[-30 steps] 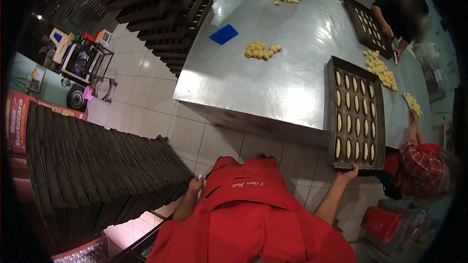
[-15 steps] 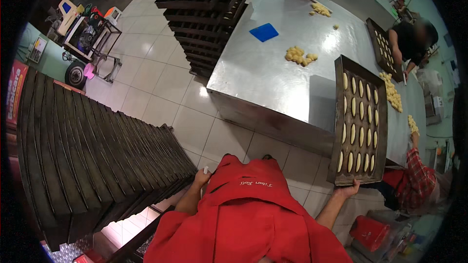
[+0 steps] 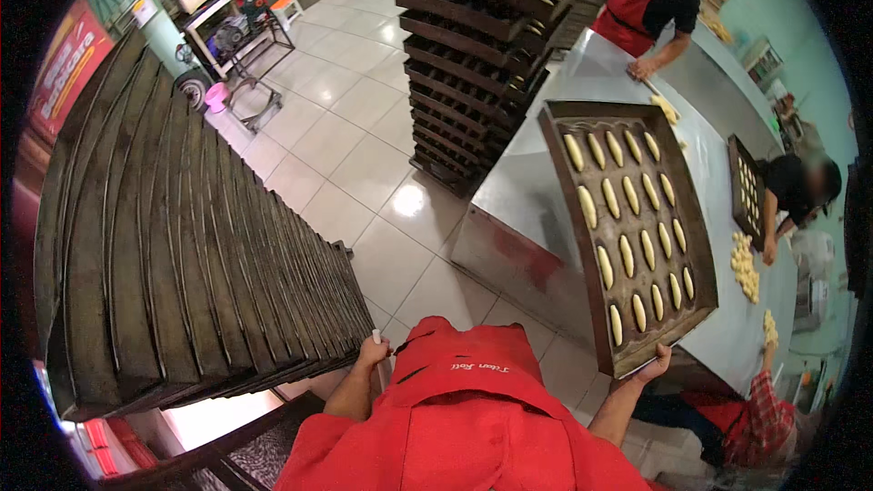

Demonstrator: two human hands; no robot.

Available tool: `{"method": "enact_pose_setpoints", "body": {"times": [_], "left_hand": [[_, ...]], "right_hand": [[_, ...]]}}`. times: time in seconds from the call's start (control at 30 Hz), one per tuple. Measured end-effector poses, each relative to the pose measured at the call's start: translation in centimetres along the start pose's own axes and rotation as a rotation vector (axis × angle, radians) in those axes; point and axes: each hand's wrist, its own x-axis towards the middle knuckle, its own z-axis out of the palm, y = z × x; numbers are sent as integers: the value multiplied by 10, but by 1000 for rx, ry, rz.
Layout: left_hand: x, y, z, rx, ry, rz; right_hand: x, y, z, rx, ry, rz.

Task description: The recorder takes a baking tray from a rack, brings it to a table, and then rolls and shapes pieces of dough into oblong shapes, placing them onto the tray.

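Note:
My right hand (image 3: 651,367) grips the near edge of a dark metal baking tray (image 3: 582,116) at the right. Held out tilted, the tray carries rows of long pale dough pieces (image 3: 647,246). Below my waist on the left, my left hand (image 3: 371,351) is closed around a white stick (image 3: 376,335), of which only the end shows clearly. The left fist is close to a tall stack of dark trays (image 3: 209,282). Beyond the held tray lies the steel table (image 3: 518,195), partly covered by it from view.
Another tall tray stack (image 3: 455,82) stands ahead beside the table. Co-workers (image 3: 627,9) work around the table, with dough lumps (image 3: 746,268) and a filled tray (image 3: 746,191) on it. A wheeled machine (image 3: 232,32) stands on the tiled floor (image 3: 350,145) at the far left.
The view has swung rightward, and the held tray now appears further left and more tilted over the table. My left hand still holds the white stick.

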Motion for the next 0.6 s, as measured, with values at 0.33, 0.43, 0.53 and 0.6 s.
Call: {"method": "enact_pose_setpoints", "body": {"times": [0.33,0.43,0.53,0.6], "left_hand": [[-18,11,7,-280,167,-40],[-19,21,1,-283,217,-68],[-18,21,-3,-381,223,-136],[-15,19,-1,-488,226,-205]], "right_hand": [[37,52,83,-59,-356,244],[40,67,115,-40,-420,337],[79,86,108,-20,-483,434],[68,93,157,-70,-424,430]]}}
